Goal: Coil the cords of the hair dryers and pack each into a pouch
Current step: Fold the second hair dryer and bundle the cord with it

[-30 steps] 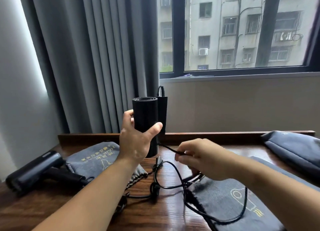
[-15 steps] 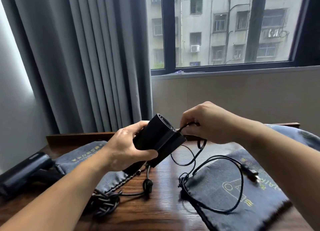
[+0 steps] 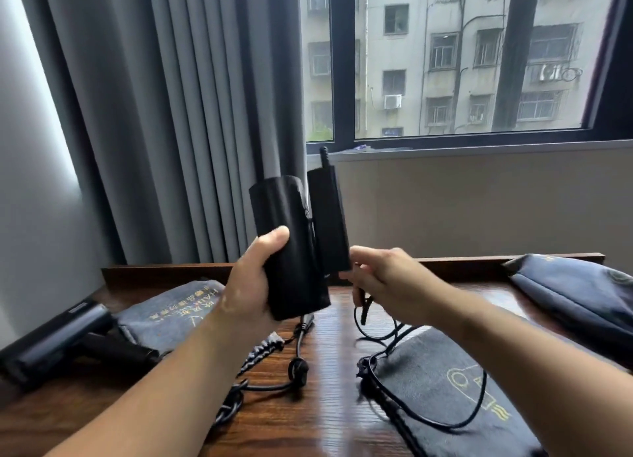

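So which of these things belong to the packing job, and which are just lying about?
In the job: the folded hair dryer in the left hand; its cord, held by the right hand; the second hair dryer at the left; the left pouch, near pouch and far-right pouch.
Just there: the curtain, the window, the desk.

Folded black hair dryer (image 3: 291,251) upright, aloft, cord (image 3: 363,314) loose across a grey pouch (image 3: 435,381); second dryer (image 3: 58,340) flat, far left.
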A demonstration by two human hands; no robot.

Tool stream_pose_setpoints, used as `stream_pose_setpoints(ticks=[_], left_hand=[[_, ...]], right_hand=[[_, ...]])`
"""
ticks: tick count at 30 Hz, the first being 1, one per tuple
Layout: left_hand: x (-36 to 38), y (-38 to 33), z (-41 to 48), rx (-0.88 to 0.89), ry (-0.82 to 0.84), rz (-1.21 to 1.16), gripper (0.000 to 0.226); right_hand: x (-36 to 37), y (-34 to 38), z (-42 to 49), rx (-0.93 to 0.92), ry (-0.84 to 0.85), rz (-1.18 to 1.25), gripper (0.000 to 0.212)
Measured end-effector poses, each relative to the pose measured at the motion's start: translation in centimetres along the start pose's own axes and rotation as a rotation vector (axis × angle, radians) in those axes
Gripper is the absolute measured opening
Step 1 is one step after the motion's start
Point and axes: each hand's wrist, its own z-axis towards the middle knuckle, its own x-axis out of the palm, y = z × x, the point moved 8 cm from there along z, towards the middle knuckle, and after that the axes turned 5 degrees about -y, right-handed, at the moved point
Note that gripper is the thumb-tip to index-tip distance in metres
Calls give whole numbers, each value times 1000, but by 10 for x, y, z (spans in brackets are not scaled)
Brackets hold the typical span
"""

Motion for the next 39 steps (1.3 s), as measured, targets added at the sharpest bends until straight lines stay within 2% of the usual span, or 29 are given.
stream_pose_setpoints(ticks=[2,5,7,11,13,16,18,21,23,26,30,32,34,35,37,38,39], left_hand=[[-1,-3,6,63,-147,-142,44],[-28,-15,20,209,-358,-208,50],[-53,-29,22,338,-493,-8,46],[-69,-28,17,434,-573,408,45],[-66,-22,16,442,-549,594,45],[-51,-12,16,454,-402,945,49],[-45,-5,13,397,-283,1009,50],[-38,2,10,304,-91,1014,57],[-31,8,9,237,69,966,61],[-16,18,-1,102,311,736,60],[-6,25,-9,-12,412,451,78],[-1,22,-8,24,346,299,70],[3,18,-5,59,210,144,66],[2,16,-1,72,110,94,68],[-7,13,9,140,-141,43,64],[-13,10,12,179,-253,14,57],[-17,9,15,201,-346,-18,47]], right_hand=[[16,7,-6,-31,50,-69,30],[32,19,-22,-95,168,-198,50],[30,26,-32,-153,184,-241,54],[7,44,-37,-243,133,-350,40],[0,54,-34,-277,107,-395,36],[-28,60,-22,-264,-3,-391,28],[-56,49,-13,-216,-95,-314,19],[-86,22,1,-122,-146,-215,16],[-90,10,9,-105,-115,-181,11],[-86,-2,15,-83,-53,-87,6],[-67,-27,12,35,-37,0,4],[-52,-34,6,88,-72,29,23],[-36,-35,-2,132,-110,30,41],[-28,-32,-6,127,-123,17,41],[-10,-21,-13,85,-122,-14,23],[-1,-15,-15,63,-99,-39,15],[9,-9,-18,52,-53,-70,18]])
